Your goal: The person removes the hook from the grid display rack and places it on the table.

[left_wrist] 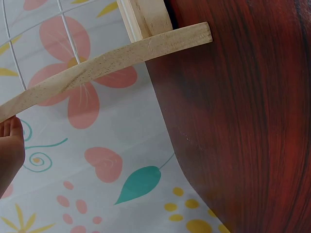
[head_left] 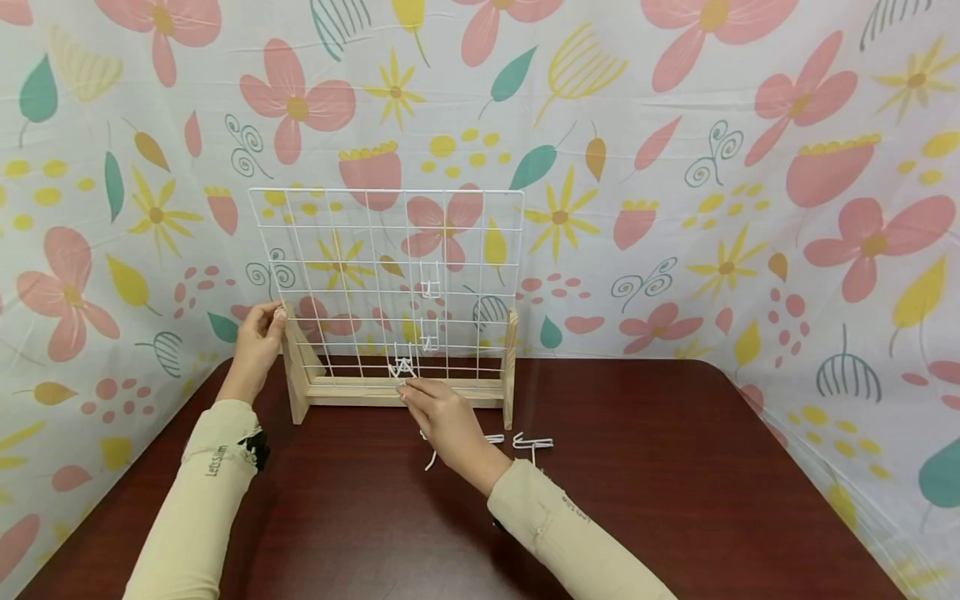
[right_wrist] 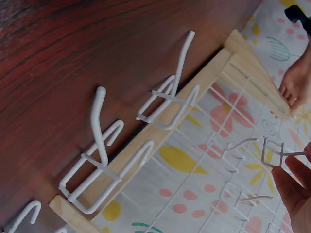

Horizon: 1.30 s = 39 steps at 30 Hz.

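A white wire grid panel (head_left: 386, 227) stands upright in a wooden stand (head_left: 405, 392). At its left side, my left hand (head_left: 258, 337) grips the top of the stand's left upright (left_wrist: 92, 70). Thumb and fingers of my right hand (head_left: 446, 421) pinch a white wire hook (right_wrist: 272, 153) by its stem, its square frame facing the lower middle of the grid. Two more white hooks hang on the grid, an upper hook (head_left: 430, 288) and a lower hook (head_left: 429, 340), just right of the held one.
Several loose white hooks lie on the dark red wood-grain table in front of the stand, among them one hook (head_left: 532, 442) at the right and another (right_wrist: 165, 107) by the base bar. A flower-patterned cloth (head_left: 630, 250) hangs behind the table (head_left: 645, 500).
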### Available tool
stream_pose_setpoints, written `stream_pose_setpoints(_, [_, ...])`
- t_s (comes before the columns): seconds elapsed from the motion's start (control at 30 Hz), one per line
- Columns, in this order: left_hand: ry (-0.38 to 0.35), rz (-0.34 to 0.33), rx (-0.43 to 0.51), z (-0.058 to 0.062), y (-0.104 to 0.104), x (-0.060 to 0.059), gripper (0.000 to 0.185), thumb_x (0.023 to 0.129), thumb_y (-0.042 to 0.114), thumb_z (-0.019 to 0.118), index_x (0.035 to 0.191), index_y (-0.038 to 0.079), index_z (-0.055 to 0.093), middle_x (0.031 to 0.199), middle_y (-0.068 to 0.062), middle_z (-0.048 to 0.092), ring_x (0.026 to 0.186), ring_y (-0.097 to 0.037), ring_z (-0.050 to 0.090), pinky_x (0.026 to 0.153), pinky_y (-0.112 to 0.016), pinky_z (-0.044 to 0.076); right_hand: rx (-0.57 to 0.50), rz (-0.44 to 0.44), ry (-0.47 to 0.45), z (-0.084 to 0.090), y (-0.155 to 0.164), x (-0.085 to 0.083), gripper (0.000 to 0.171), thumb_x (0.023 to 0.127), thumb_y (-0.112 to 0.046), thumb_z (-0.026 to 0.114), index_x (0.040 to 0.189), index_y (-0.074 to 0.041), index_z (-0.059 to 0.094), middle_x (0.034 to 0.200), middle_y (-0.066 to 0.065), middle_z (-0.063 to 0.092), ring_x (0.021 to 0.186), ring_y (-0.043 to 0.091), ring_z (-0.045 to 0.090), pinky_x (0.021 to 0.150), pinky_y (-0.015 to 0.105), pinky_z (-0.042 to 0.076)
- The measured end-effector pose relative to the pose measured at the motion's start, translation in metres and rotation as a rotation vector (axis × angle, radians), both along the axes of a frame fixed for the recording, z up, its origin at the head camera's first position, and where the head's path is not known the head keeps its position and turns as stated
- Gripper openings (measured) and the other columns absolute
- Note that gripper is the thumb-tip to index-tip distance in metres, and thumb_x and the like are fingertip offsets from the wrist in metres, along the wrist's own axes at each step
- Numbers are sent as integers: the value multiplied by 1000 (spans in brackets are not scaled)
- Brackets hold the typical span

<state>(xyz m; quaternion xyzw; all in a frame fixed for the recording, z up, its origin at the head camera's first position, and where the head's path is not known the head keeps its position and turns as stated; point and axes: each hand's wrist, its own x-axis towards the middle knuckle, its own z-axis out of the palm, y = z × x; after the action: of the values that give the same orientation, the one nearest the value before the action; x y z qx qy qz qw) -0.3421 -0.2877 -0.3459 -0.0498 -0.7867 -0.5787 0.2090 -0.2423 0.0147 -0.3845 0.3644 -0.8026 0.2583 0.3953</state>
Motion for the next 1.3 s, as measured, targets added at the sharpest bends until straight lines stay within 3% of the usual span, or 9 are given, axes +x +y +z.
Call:
stream_pose_setpoints(0.37, [-25, -11, -20, 2, 0, 1, 47, 104, 25, 39, 140, -5, 37, 139, -21, 41, 109, -1, 42, 86, -8, 37, 103, 9, -11, -13, -1, -7, 17, 86, -5, 71, 103, -5, 74, 105, 12, 70, 100, 25, 66, 86, 28, 52])
stream_pose_setpoints(0.77, [-34, 0, -35, 1, 0, 2, 49, 104, 27, 39, 141, -5, 36, 138, -20, 42, 107, 0, 43, 85, -9, 37, 285, -48, 7, -27, -10, -14, 14, 90, -11, 68, 102, -9, 74, 100, 6, 71, 94, 18, 67, 80, 25, 54])
stream_pose_setpoints(1.07, [-15, 11, 1, -1, 2, 1, 45, 104, 24, 41, 138, -6, 40, 134, -20, 45, 100, 4, 43, 84, -9, 38, 394, -103, -74, -31, -17, -12, 15, 94, -17, 63, 101, -13, 75, 100, 0, 71, 89, 15, 67, 67, 27, 55])
stream_pose_setpoints(1.3, [-19, 6, 4, 0, 1, -1, 46, 104, 24, 40, 139, -5, 38, 136, -19, 43, 105, 1, 43, 85, -8, 37, 470, -162, -129, -33, -23, -12, 16, 96, -18, 60, 96, -15, 76, 94, -4, 70, 91, 12, 66, 70, 24, 55])
